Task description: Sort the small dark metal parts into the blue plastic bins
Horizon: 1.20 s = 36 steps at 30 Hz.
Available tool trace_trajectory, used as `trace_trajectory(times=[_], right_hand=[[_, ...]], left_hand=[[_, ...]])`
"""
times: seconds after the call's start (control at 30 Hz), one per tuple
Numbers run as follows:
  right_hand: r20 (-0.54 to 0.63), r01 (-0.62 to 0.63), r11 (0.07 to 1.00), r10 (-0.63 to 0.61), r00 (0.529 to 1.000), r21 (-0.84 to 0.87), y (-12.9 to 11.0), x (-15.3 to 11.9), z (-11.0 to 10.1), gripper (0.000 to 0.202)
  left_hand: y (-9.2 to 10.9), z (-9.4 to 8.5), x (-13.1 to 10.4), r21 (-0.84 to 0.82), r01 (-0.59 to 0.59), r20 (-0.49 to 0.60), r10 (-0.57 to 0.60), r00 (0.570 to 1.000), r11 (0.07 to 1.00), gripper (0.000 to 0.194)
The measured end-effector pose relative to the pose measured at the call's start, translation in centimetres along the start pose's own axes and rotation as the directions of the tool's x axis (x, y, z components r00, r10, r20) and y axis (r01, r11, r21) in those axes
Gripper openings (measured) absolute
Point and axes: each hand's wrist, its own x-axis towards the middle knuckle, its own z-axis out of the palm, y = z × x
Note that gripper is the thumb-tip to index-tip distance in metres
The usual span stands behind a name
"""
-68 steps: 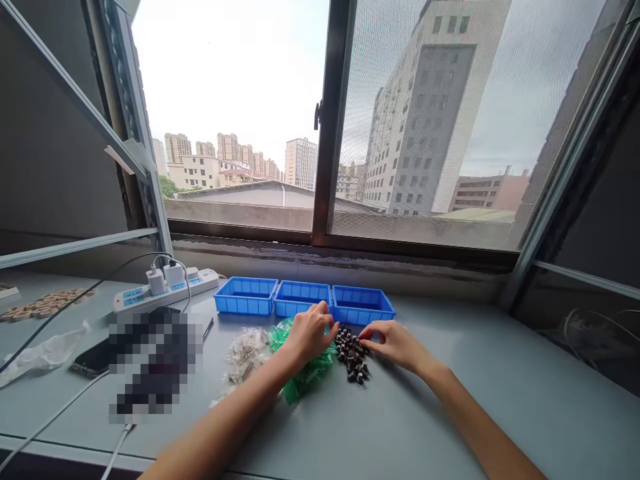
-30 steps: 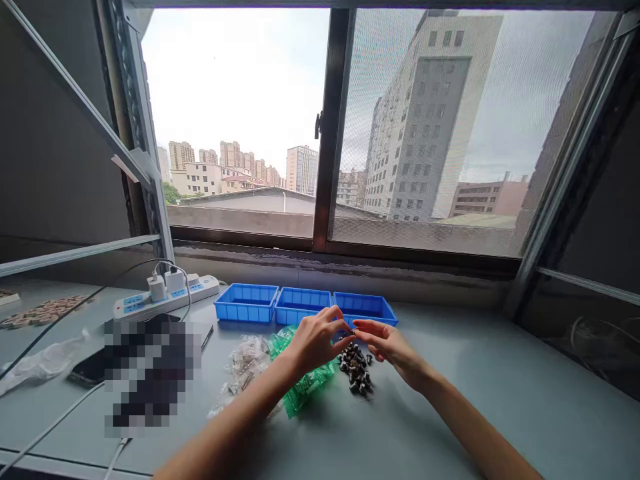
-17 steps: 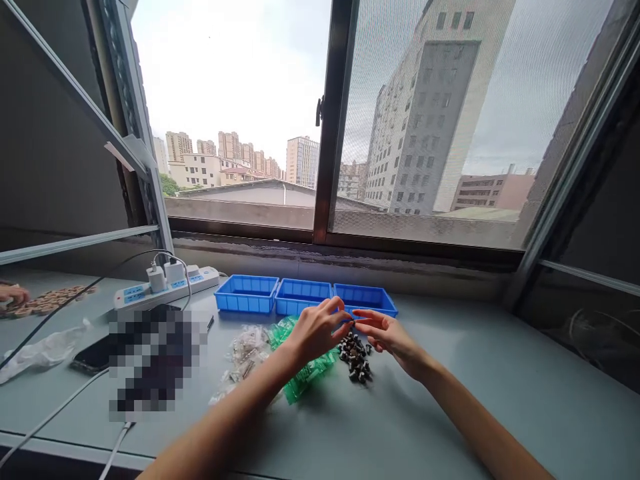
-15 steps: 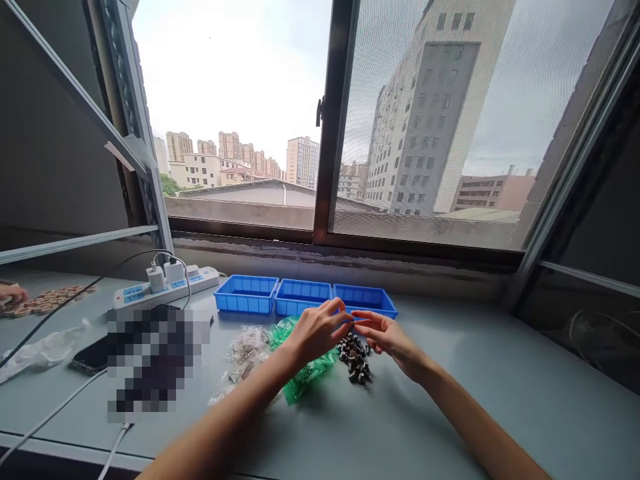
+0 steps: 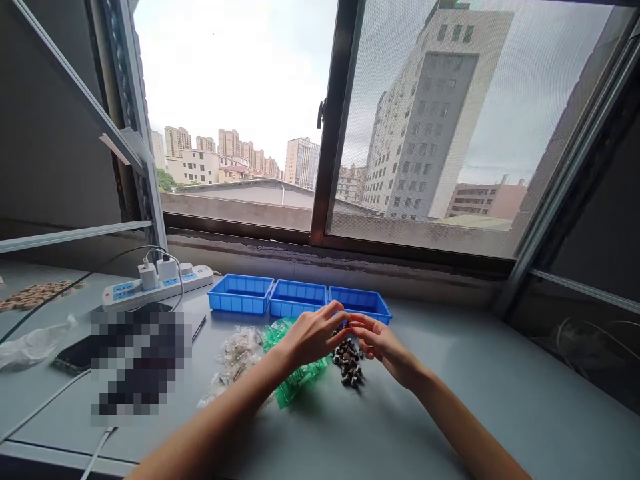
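Note:
My left hand [image 5: 317,333] and my right hand [image 5: 383,341] meet at the fingertips above a pile of small dark metal parts [image 5: 350,368]. Both hands are closed in a pinch around something small and dark, too hidden to name. Under my left wrist lie green plastic packets [image 5: 295,385]. Left of these is a heap of clear plastic bags [image 5: 240,353] with small pieces inside. Just behind my hands stand three blue bins in a row: a left bin [image 5: 239,305], a middle bin [image 5: 295,309] and a right bin [image 5: 383,313].
A white power strip [image 5: 173,288] with plugged-in chargers and cables sits at the back left. Near it lie a dark phone [image 5: 75,353], a blurred-out dark object, a crumpled clear bag [image 5: 37,347] and a pile of brown pieces [image 5: 37,295]. A window rises behind the table.
The view has shifted slightly, so the table things sit a little further left. My hands stay together, fingers moving a little. Another person's hand at the far left has gone out of view.

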Motion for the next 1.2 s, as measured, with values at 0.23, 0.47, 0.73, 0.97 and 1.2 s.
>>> trace_trajectory(times=[0.23, 0.47, 0.73, 0.97, 1.2], right_hand=[[-0.069, 0.020, 1.000, -0.020, 0.997, -0.004, -0.02, 0.06, 0.24, 0.046], [-0.061, 0.027, 0.999, -0.029, 0.998, -0.029, 0.22, 0.21, 0.32, 0.046], [-0.052, 0.040, 0.999, -0.039, 0.998, 0.027, 0.83, 0.56, -0.08, 0.052], [-0.051, 0.033, 0.999, -0.034, 0.998, -0.012, 0.50, 0.19, 0.53, 0.054], [-0.208, 0.055, 0.998, -0.051, 0.977, 0.009, 0.40, 0.74, 0.10, 0.048]], left_hand=[[-0.08, 0.02, -0.07, 0.002, 0.034, 0.040, -0.034, 0.999, 0.999, 0.016], [-0.04, -0.07, 0.02, 0.015, 0.075, 0.097, -0.076, 0.992, 0.997, 0.014], [-0.01, 0.07, 0.16, 0.029, 0.109, 0.148, -0.112, 0.983, 0.994, 0.013], [0.15, 0.05, 0.05, 0.017, 0.098, 0.154, -0.100, 0.983, 0.995, 0.016], [-0.53, 0.63, -0.24, -0.058, 0.173, -0.092, -0.178, 0.980, 0.983, 0.016]])
